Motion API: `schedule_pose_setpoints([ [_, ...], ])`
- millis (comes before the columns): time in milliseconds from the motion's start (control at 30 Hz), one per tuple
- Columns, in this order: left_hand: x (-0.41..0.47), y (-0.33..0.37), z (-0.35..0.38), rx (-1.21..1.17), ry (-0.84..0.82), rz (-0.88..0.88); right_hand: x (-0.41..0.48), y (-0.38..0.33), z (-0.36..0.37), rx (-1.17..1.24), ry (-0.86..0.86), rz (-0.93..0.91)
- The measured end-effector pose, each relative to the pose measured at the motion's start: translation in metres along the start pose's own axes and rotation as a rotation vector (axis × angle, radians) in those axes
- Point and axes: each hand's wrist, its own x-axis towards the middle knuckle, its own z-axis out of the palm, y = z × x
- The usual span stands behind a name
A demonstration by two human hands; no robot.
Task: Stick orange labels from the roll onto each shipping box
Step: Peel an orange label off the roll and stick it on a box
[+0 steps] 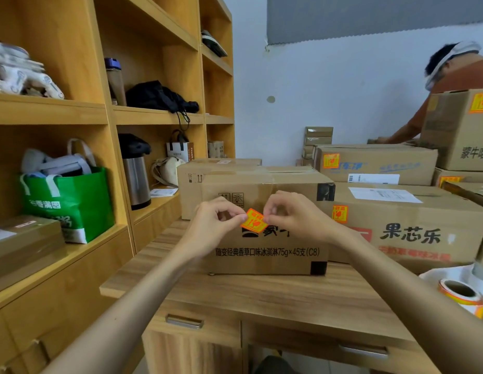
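Observation:
An orange label [254,221] hangs tilted between my two hands, in front of the side of a brown shipping box [264,255] with black print. My left hand [216,222] pinches the label's left corner and my right hand [291,214] pinches its right edge. The label roll [460,294] lies on the wooden desk [235,290] at the far right. The box to the right [405,225] carries an orange label [340,214] on its side. Behind it, a flatter box [375,164] and a tall box [459,130] carry orange labels too.
Wooden shelves [105,114] on the left hold a green bag [70,201], a steel flask [136,174] and a black bag. Another box [191,182] stands behind the front one. A person in an orange shirt [448,76] works at the back right.

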Motion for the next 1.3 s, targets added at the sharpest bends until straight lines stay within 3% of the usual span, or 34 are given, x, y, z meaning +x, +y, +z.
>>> schedule_pose_setpoints([
  [167,-0.002,-0.011,-0.010,-0.153,0.098,-0.126,0.007,0.000,0.017,0.239,0.150,0.116],
  [500,-0.008,-0.028,-0.021,-0.241,0.167,-0.257,0.019,-0.017,0.054,0.520,0.218,0.211],
  [733,0.009,-0.040,-0.021,0.021,0.280,-0.151,0.040,-0.022,0.076,0.260,0.371,0.257],
  [867,0.023,-0.046,-0.024,0.058,0.338,-0.195,0.051,-0.030,0.080,0.085,0.429,0.273],
  [1300,0.032,-0.054,-0.028,0.163,0.380,-0.246,0.066,-0.040,0.090,-0.087,0.471,0.321],
])
